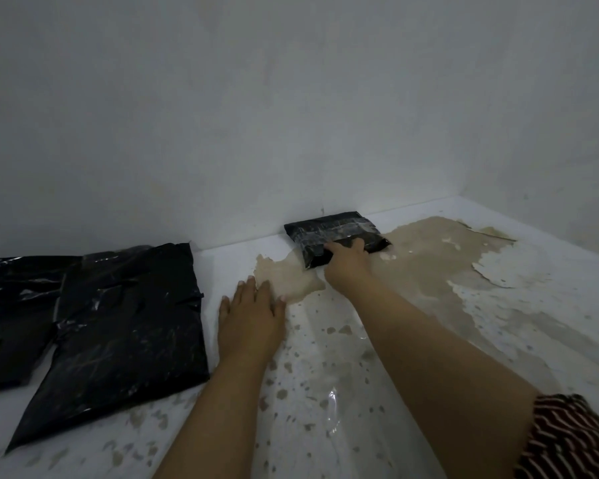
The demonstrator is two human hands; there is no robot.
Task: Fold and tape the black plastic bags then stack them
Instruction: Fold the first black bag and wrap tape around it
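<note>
Right hand (348, 262) grips glossy, taped folded bag (332, 229).

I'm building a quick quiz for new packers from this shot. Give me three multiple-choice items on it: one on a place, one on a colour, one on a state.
1. Where does the folded taped bag lie?
A. against the wall at the far edge
B. on top of the flat bags
C. on the person's lap

2. What colour are the flat bags?
A. white
B. black
C. red

3. How is the left hand?
A. gripping a bag
B. lifted in the air
C. flat on the table

Answers:
1 A, it sits by the wall, with the right hand holding its near edge.
2 B, glossy black plastic.
3 C, fingers straight, palm down, holding nothing.
</note>
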